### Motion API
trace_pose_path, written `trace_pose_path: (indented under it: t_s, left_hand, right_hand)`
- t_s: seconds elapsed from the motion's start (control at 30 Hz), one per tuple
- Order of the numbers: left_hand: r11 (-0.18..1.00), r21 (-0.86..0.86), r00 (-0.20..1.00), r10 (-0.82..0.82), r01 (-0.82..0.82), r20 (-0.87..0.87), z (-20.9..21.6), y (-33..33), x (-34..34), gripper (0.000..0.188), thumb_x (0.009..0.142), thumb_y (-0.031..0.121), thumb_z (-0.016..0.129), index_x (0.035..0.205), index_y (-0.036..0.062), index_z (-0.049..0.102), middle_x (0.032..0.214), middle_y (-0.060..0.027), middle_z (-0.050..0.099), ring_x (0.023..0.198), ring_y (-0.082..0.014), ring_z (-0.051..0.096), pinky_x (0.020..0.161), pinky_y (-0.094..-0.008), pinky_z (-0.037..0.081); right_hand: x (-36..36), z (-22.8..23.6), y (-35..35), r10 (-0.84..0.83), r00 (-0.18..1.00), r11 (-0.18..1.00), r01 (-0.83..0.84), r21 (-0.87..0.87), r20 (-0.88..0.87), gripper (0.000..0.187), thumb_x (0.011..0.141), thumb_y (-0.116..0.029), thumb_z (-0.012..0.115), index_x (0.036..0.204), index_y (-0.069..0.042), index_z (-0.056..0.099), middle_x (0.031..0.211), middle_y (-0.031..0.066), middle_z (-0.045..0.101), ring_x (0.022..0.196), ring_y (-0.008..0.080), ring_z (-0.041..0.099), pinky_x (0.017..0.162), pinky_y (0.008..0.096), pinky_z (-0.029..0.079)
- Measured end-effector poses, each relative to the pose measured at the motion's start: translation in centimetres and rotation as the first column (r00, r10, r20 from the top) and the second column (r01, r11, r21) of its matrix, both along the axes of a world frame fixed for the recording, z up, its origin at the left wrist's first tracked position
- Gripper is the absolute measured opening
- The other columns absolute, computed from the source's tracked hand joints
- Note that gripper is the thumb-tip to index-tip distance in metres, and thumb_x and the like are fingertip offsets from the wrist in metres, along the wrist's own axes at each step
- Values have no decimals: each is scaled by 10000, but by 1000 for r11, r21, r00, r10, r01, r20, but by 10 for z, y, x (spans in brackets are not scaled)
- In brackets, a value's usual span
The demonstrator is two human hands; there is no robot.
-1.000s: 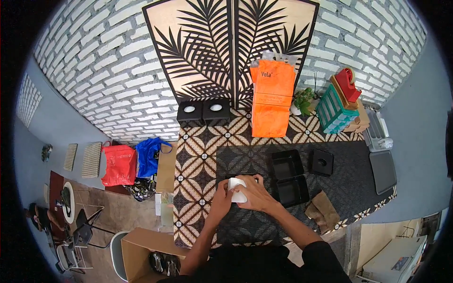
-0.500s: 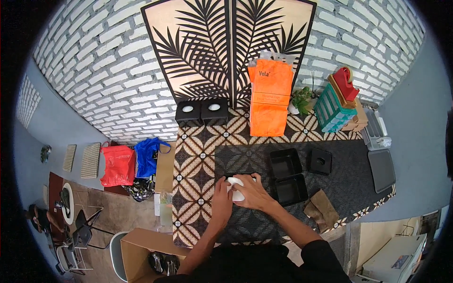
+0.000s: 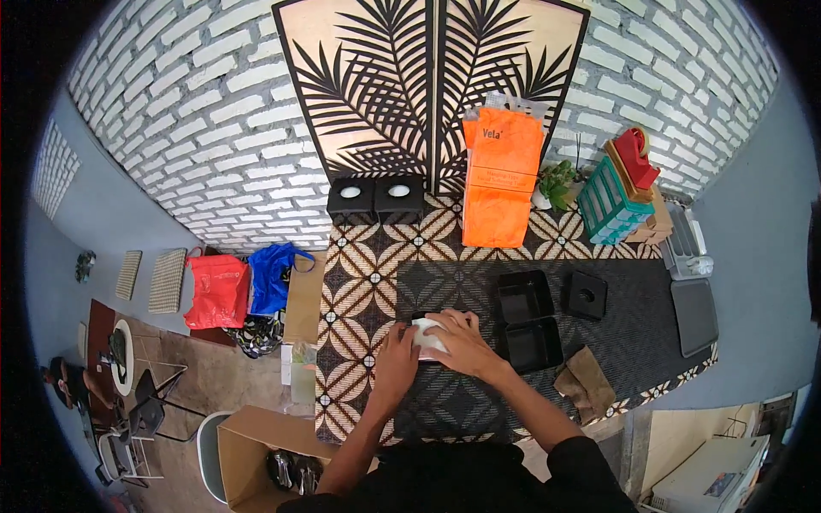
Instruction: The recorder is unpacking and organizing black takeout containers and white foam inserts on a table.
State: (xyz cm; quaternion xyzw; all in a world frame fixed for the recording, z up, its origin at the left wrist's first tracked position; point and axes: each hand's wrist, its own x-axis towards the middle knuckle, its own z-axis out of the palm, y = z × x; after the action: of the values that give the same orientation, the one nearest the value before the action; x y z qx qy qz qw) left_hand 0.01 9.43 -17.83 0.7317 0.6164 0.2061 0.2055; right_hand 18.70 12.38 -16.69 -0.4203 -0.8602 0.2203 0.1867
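A white bundle, seemingly tissues, sits between my hands on the dark mat, with a black rim showing at its far edge. My left hand closes on its left side, fingers bent around it. Over its right side lies my right hand, fingers curled and pressing. My fingers hide much of the bundle and whatever lies under it. To the right stand two open black boxes, one behind the other. Beyond them rests a square black lid with a hole in its middle.
A brown cloth lies at the near right. Along the back are two black tissue boxes, an orange bag pack, a plant and a green drawer unit. A cardboard box stands beside the table, lower left.
My view has shifted slightly, moving the scene a little to the right. Both hands stay at the white bundle, with the right hand's fingers slightly rearranged on it.
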Motion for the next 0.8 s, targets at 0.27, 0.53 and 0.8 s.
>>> trace_pose_path:
  t_s: [0.27, 0.53, 0.8]
  left_hand:
    - [991, -98, 960, -117, 95, -254, 1, 6, 12, 424, 860, 47, 626, 1265, -7, 515, 1321, -235, 432, 1080, -420, 574, 835, -485, 531]
    - [995, 28, 995, -92, 91, 38, 26, 5, 5, 497, 867, 48, 634, 1336, -2, 478, 1393, -202, 397, 1250, -399, 437, 972, -473, 463]
    - [948, -43, 947, -311, 315, 75, 18, 16, 20, 552, 855, 60, 672, 1371, 75, 479, 1370, -188, 421, 1251, -392, 430, 1011, -446, 436]
  right_hand:
    - [-21, -10, -12, -92, 981, 992, 74, 105, 173, 434, 836, -265, 700, 1197, -35, 625, 1347, 79, 506, 1249, 290, 388, 991, 490, 284]
    - [13, 0, -15, -403, 862, 910, 412, -35, -306, 299, 890, -117, 631, 1162, 6, 638, 1182, 154, 633, 1103, 342, 512, 969, 436, 405]
    - [29, 9, -31, -280, 960, 958, 280, -61, 13, 436, 849, -118, 682, 1266, -37, 582, 1253, 133, 608, 1058, 304, 508, 914, 416, 407]
